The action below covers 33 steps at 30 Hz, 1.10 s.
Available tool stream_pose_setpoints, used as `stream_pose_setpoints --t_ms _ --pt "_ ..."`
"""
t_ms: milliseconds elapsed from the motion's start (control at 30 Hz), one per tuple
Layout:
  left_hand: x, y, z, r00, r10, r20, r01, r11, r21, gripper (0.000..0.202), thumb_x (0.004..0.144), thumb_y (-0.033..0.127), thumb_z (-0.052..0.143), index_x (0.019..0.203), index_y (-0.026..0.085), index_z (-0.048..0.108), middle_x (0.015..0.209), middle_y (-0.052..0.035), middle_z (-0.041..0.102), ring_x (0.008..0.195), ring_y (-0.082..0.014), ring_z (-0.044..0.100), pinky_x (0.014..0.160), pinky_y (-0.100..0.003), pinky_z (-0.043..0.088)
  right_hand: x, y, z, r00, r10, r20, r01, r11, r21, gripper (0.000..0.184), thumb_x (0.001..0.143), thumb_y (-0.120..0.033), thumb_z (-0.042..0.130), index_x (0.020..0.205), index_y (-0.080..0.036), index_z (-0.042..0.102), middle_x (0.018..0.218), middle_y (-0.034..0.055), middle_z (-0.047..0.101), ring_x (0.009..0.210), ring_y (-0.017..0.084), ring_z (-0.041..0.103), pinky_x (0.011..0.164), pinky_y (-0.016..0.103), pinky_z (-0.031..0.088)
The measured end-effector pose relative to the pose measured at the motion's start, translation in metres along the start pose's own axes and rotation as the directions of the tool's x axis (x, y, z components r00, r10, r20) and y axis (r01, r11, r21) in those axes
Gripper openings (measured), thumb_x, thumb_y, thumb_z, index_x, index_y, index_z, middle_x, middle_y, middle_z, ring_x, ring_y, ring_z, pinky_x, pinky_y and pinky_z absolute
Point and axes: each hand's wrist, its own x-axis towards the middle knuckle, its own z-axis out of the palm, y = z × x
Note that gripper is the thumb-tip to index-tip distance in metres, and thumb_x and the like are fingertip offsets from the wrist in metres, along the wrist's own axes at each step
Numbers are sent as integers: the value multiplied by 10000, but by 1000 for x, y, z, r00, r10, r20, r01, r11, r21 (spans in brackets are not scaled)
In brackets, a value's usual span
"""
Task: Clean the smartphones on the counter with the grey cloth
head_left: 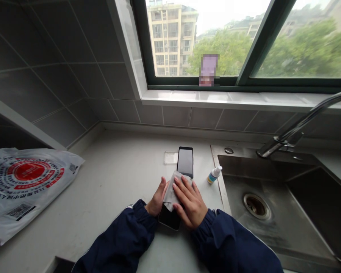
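The fingers (182,188) of the right hand (191,206) lay spread and flat on a grey cloth (172,193), pressing it onto a phone (185,162). The phone lay on the counter (108,182), its far and near ends showing past the cloth. The left hand (157,197) stood at the cloth's left edge, its fingers curled from view, so its grip could not be told. A clear case (170,157) lay just beyond the phone's left side, a small bottle (214,174) stood to the right near the sink (238,153), and a printed plastic bag (22,185) lay well off to the left.
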Motion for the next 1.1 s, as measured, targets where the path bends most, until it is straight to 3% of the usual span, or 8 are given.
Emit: stream_pose_setpoints --t_ms 400,800,900,1100 --pt "-2 2 -1 1000 -21 -7 21 1000 -1 723 924 635 316 1441 137 398 1328 -188 570 1287 -293 495 1100 -429 329 -2 0 2 1000 13 -8 -13 1000 28 560 963 -329 424 1485 -139 348 1530 126 353 1456 325 219 1117 543 305" --pt "-1 0 -4 1000 -19 -19 19 1000 -20 718 917 640 333 1412 129 435 1292 -195 591 1266 -295 516 1083 -432 353 -2 -1 4 1000 26 3 -26 998 53 551 976 -348 399 1481 -132 349 1545 120 324 1461 328 202 1103 529 332" --pt "-1 0 -3 999 -28 -23 27 999 -29 720 914 641 342 1411 129 435 1284 -196 596 1260 -294 522 1077 -429 361 -2 -1 3 1000 26 -2 -26 999 41 549 978 -344 394 1483 -134 344 1546 117 323 1462 323 201 1109 530 315" --pt "-1 1 0 1000 -15 -7 15 999 -28 720 899 647 381 1413 146 433 1278 -183 602 1247 -288 535 1064 -412 378 -1 -3 1 999 31 11 -31 999 -11 564 971 -333 412 1500 -166 311 1541 109 335 1461 311 209 1159 565 169"
